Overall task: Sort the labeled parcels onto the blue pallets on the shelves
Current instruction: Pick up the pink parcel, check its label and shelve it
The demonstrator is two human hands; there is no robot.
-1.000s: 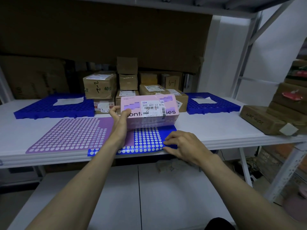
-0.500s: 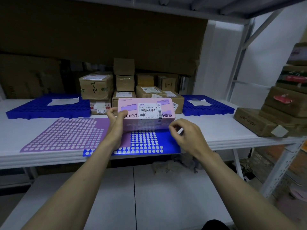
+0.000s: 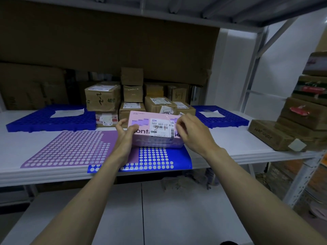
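Both hands hold a pink rectangular box with a white barcode label (image 3: 157,131) just above a purple-and-blue dotted sheet (image 3: 70,149) on the white shelf (image 3: 238,147): the left hand (image 3: 124,134) curls round its left end, the right hand (image 3: 192,133) pinches its right end. Behind stand brown cardboard parcels (image 3: 102,98), between two blue perforated plastic pallets (image 3: 44,121) (image 3: 228,117).

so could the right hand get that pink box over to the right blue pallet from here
Probably yes. The right hand already holds the pink box at its right end, and the right pallet lies just beyond it on the same shelf. Only a white sheet lies on it, and nothing stands between.
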